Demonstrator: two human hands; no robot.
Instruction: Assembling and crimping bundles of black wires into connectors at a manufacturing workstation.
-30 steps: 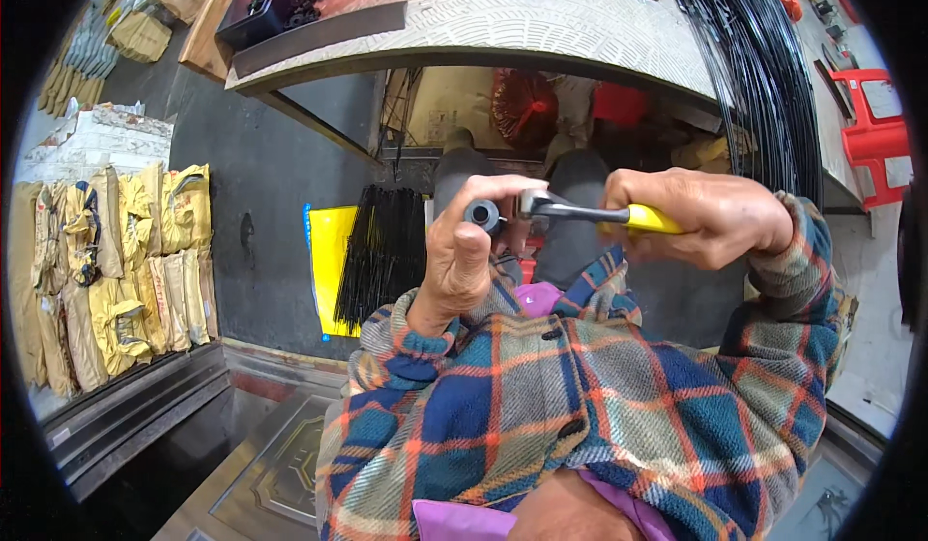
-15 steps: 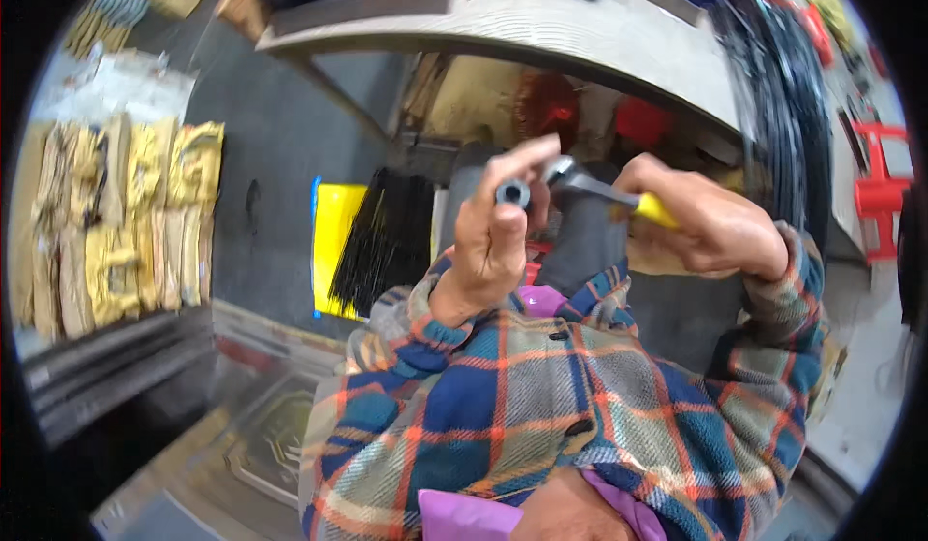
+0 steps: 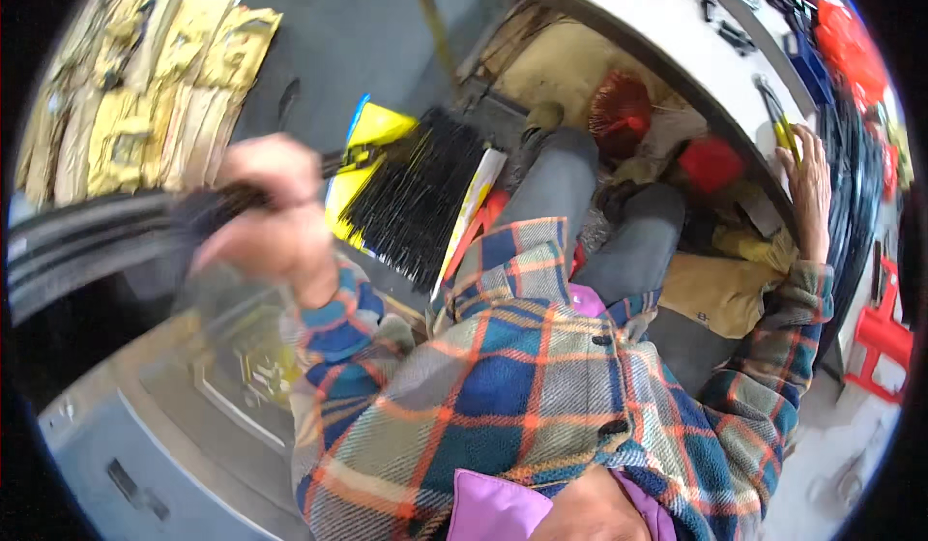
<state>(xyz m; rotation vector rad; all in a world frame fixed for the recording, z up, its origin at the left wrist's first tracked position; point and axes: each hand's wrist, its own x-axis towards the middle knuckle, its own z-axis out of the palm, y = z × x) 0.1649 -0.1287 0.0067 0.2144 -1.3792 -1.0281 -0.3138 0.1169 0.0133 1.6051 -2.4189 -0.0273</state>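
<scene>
My left hand [image 3: 290,227], blurred, is clamped on a dark piece [image 3: 232,203] left of the table [image 3: 677,24]. Farther, my right hand [image 3: 810,185] touches the yellow-handled wrench [image 3: 780,123] on the table; whether it is gripped, I cannot tell.

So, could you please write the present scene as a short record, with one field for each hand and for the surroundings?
Left hand: blurred left hand, closed around a dark object; its kind cannot be told
Right hand: right hand at the yellow handle of a tool; firmness of grip unclear
Bench: pale top, bearing the tool and small black parts
Under bench: red bag
Left of legs: thin black rods beside yellow sheeting
Far left: rows of yellow-brown packages
</scene>
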